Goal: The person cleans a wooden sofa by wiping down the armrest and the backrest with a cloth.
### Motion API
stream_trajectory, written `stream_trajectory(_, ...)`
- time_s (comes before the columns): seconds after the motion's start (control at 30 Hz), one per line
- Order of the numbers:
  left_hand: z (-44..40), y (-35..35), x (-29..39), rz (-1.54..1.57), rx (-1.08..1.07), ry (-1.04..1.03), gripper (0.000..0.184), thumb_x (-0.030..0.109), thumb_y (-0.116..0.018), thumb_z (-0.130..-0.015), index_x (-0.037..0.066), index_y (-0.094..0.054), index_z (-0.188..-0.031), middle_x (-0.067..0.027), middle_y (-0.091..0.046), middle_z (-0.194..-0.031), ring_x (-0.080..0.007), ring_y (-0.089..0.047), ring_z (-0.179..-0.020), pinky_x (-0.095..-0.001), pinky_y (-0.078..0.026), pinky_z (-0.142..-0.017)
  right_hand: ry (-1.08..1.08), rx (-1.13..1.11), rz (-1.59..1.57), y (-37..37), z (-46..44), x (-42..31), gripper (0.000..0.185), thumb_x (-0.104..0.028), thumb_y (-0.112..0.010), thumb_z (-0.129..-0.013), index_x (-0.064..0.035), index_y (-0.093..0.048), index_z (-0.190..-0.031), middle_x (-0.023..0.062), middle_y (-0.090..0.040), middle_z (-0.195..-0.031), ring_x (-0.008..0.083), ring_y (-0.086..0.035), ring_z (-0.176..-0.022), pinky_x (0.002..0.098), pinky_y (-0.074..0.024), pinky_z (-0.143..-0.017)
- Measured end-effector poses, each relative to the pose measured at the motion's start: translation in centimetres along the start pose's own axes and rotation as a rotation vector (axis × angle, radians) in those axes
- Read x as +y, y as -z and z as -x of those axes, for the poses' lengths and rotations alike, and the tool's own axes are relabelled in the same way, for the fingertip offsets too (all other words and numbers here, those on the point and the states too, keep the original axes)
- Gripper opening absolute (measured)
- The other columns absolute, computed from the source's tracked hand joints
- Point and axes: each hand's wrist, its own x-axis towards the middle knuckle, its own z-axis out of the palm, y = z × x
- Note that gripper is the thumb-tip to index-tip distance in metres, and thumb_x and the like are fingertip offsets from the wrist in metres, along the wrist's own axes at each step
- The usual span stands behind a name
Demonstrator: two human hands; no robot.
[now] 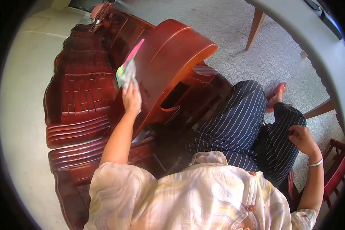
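My left hand [132, 99] is closed on a cloth [128, 73], greyish white with pink and yellow-green parts. The cloth lies against the side of a curved, glossy red-brown wooden armrest [163, 57]. My right hand [303, 141], with a bracelet at its wrist, is by my knee in striped dark trousers [234, 119]. Its fingers are curled in, and I see nothing held in them.
A long red-brown wooden bench [84, 92] runs along the pale wall on the left. A pinkish item [98, 11] sits at its far end. A grey-topped table [295, 27] with wooden legs curves round the right. A red chair [337, 168] stands at the lower right.
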Motion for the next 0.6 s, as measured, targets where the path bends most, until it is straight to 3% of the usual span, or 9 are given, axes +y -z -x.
stream_trajectory(0.03, 0.6, 0.4, -2.3, -0.075, -0.033, 0.166, 0.046, 0.033, -0.034, -0.085, 0.011, -0.040, -0.125, -0.0224, -0.041, -0.121, -0.0359, -0.036, -0.113, -0.0388, -0.025, -0.098, 0.002, 0.001, -0.003, 0.0, 0.0, 0.0, 0.022, -0.003, -0.060, -0.068, 0.0031, -0.055, -0.089, 0.0080, -0.051, -0.055, 0.0120, -0.049, -0.050, 0.0265, -0.0384, -0.047)
stream_trajectory(0.13, 2.9, 1.6, -12.0, -0.323, -0.105, 0.301, 0.050, 0.037, -0.026, -0.086, 0.009, -0.040, -0.124, -0.0172, -0.043, -0.123, -0.0339, -0.035, -0.116, -0.0377, -0.025, -0.098, 0.017, 0.007, 0.011, -0.1, 0.0, 0.3, 0.022, -0.002, -0.060, -0.067, 0.0030, -0.055, -0.088, 0.0086, -0.051, -0.056, 0.0128, -0.050, -0.051, 0.0268, -0.0388, -0.048)
stream_trajectory(0.3, 7.2, 4.0, -14.3, -0.509, -0.080, 0.469, 0.050, 0.037, -0.028, -0.086, 0.010, -0.038, -0.126, -0.0235, -0.042, -0.121, -0.0353, -0.036, -0.114, -0.0391, -0.026, -0.097, 0.009, 0.023, -0.001, 0.0, 0.1, 0.1, 0.022, -0.002, -0.060, -0.066, 0.0029, -0.055, -0.087, 0.0099, -0.051, -0.056, 0.0140, -0.051, -0.052, 0.0274, -0.0389, -0.049)
stream_trajectory(0.4, 8.1, 3.6, -13.3, -0.569, -0.011, 0.409, 0.049, 0.036, -0.031, -0.085, 0.009, -0.039, -0.125, -0.0262, -0.042, -0.119, -0.0372, -0.039, -0.111, -0.0400, -0.028, -0.096, -0.006, 0.022, 0.034, 0.0, 0.2, 0.1, 0.023, -0.002, -0.060, -0.065, 0.0027, -0.055, -0.087, 0.0111, -0.052, -0.057, 0.0160, -0.051, -0.052, 0.0282, -0.0388, -0.049)
stream_trajectory(0.47, 9.1, 4.1, -9.6, -0.484, -0.041, 0.533, 0.048, 0.035, -0.033, -0.085, 0.008, -0.040, -0.125, -0.0262, -0.042, -0.119, -0.0382, -0.040, -0.110, -0.0404, -0.028, -0.095, 0.062, 0.038, 0.055, -0.2, 0.1, 0.3, 0.024, -0.003, -0.060, -0.064, 0.0024, -0.055, -0.087, 0.0115, -0.052, -0.057, 0.0183, -0.051, -0.051, 0.0292, -0.0387, -0.049)
stream_trajectory(0.6, 10.1, 3.0, -6.4, -0.370, -0.011, 0.484, 0.048, 0.035, -0.035, -0.085, 0.008, -0.041, -0.124, -0.0278, -0.042, -0.117, -0.0386, -0.038, -0.112, -0.0404, -0.028, -0.096, 0.046, 0.022, 0.046, -0.3, -0.2, 0.2, 0.024, -0.003, -0.060, -0.064, 0.0028, -0.055, -0.087, 0.0121, -0.052, -0.057, 0.0200, -0.051, -0.051, 0.0297, -0.0388, -0.049)
